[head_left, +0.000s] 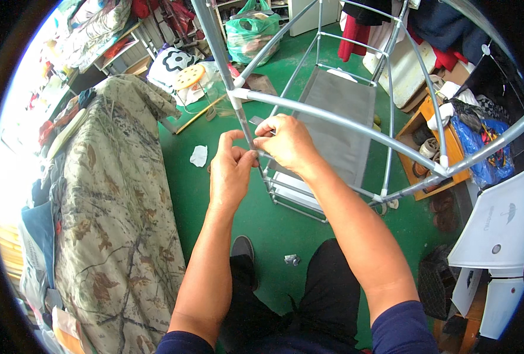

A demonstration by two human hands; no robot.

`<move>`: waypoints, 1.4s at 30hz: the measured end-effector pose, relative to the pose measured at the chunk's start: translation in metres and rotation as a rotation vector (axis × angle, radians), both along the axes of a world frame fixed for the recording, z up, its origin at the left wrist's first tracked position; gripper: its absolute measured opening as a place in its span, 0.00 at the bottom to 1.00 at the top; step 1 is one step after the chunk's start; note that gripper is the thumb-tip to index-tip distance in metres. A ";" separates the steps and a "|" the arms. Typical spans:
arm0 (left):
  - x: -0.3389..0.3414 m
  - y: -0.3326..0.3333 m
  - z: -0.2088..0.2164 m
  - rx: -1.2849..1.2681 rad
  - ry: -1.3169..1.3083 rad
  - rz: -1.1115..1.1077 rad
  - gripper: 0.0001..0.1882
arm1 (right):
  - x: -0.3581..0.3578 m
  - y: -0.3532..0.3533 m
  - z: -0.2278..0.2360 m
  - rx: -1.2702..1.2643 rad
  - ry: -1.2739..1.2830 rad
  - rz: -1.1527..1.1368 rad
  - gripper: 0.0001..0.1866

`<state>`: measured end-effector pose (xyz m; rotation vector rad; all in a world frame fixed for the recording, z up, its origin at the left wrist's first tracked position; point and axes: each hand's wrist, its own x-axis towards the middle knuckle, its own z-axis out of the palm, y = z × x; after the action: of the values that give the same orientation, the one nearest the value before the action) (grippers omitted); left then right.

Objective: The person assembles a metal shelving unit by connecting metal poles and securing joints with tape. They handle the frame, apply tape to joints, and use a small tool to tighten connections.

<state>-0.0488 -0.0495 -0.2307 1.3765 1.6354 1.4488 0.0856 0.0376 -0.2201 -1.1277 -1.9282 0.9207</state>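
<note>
In the head view, the grey tubular frame (332,118) stands on the green floor (273,236), with white joints where its tubes meet. At the frame's near left corner, the left hand (229,168) has its fingers closed around the lower part of an upright tube (243,125). The right hand (289,141) is at that same corner, its fingers bent in beside the tube; a small grey flat piece (255,120) shows next to them (whether they pinch it, I cannot tell).

Inside the frame hangs a dark grey panel (344,150). To the frame's left, a leaf-patterned camouflage cover (117,194) drapes down in folds, and a white scrap (198,156) lies on the floor between the cover and the frame. Beyond the frame's left corner are a stool with a round yellow seat (189,76) and, farther back, a green plastic bag (253,36). To the frame's right, a blue plastic bag (480,168) sits by a wooden shelf unit holding shoes (430,148). On the near side of the frame, a crumpled silvery bit (292,259) lies between the person's legs.
</note>
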 end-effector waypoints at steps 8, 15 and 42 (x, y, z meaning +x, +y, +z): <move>-0.023 0.006 -0.001 -0.048 -0.052 -0.271 0.12 | 0.017 -0.017 0.005 0.111 0.126 -0.188 0.08; -0.012 0.004 -0.008 -0.047 -0.034 -0.099 0.06 | 0.044 -0.031 0.014 0.081 0.113 -0.224 0.07; 0.034 -0.029 -0.023 -0.032 0.515 0.276 0.07 | 0.040 -0.030 0.002 0.375 0.032 -0.224 0.07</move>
<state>-0.0152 -0.0787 -0.2537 1.6513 2.2342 1.2658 0.1253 0.0078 -0.2178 -1.0670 -1.8071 0.4311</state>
